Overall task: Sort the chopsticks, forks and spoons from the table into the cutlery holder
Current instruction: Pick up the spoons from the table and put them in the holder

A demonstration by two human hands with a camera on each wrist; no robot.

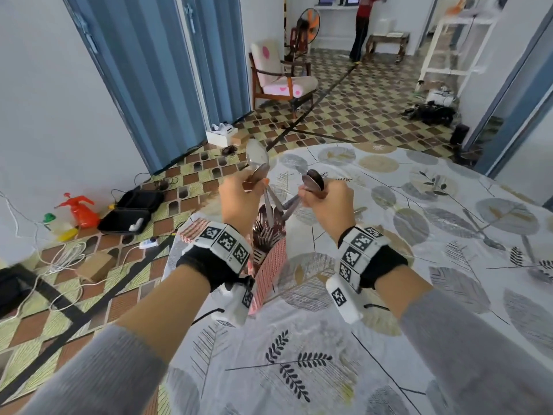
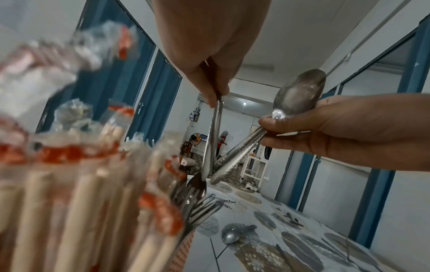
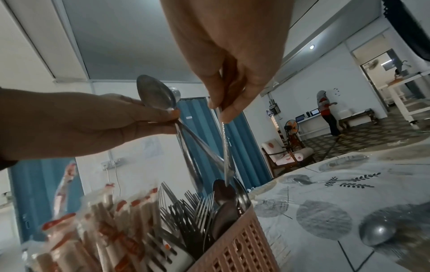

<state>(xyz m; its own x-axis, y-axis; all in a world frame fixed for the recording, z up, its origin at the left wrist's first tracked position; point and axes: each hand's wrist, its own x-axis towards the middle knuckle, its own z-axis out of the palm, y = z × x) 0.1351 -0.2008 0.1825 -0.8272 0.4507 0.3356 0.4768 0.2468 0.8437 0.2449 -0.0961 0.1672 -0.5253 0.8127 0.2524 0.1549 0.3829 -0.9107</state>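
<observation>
A pink perforated cutlery holder (image 1: 270,272) stands near the table's left edge. It holds wrapped chopsticks (image 3: 93,220), forks (image 3: 181,211) and spoons (image 3: 225,191) in separate parts. Above it my left hand (image 1: 248,187) grips a few steel spoons (image 1: 258,158), bowls up and handles slanting down. My right hand (image 1: 311,194) grips another bunch of spoons (image 1: 314,181) the same way. In the right wrist view one handle (image 3: 224,147) reaches down to the spoons in the holder. Both bunches' handles (image 2: 216,139) cross just above the spoon compartment.
Loose spoons lie on the leaf-patterned tablecloth to the right (image 1: 484,235) and beyond the holder (image 3: 302,181). The table's edge (image 1: 179,265) runs just left of the holder. Cables, a case and a box lie on the tiled floor. A person stands far off at the back.
</observation>
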